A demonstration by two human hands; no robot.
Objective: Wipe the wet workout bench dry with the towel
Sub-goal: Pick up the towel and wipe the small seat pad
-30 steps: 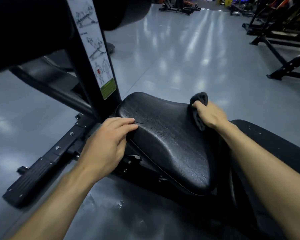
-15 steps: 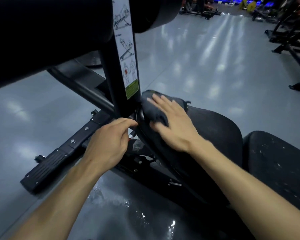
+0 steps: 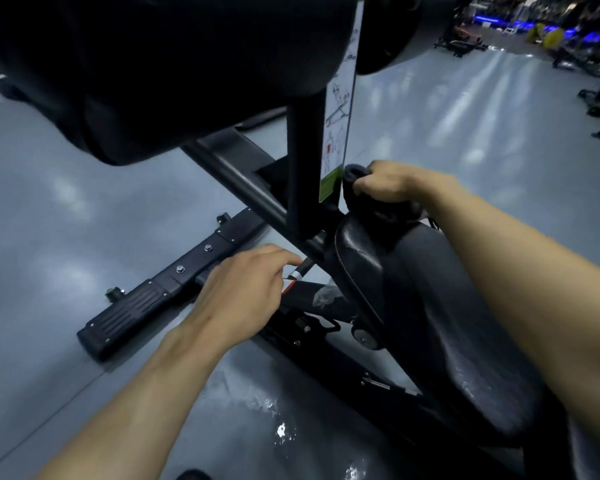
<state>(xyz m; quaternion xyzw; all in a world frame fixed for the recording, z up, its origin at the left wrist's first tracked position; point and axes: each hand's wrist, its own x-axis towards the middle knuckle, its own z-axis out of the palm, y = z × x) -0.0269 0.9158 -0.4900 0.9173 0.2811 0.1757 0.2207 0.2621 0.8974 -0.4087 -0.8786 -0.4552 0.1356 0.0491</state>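
Note:
The black padded bench seat (image 3: 440, 306) runs from the centre to the lower right, its surface glossy with drops along the front rim. My right hand (image 3: 392, 183) is curled over a dark towel (image 3: 352, 174) at the seat's far tip, beside the upright post. Part of the towel bulges out left of my knuckles; the rest is under my palm. My left hand (image 3: 239, 289) hovers low by the frame under the seat, fingers loosely bent with the tips near a small silver and red adjustment pin (image 3: 297, 275); it holds nothing I can see.
A black upright post with a white and green instruction sticker (image 3: 338, 116) stands just left of the towel. A large dark pad (image 3: 170, 64) overhangs the top left. A ribbed foot bar (image 3: 160, 292) lies on the grey floor. Water puddles (image 3: 281, 427) shine below; other machines stand far right.
My right hand has gone from lying flat on the towel on the seat to gripping it bunched at the seat's far tip. My view has moved closer and lower. My left hand stays by the frame.

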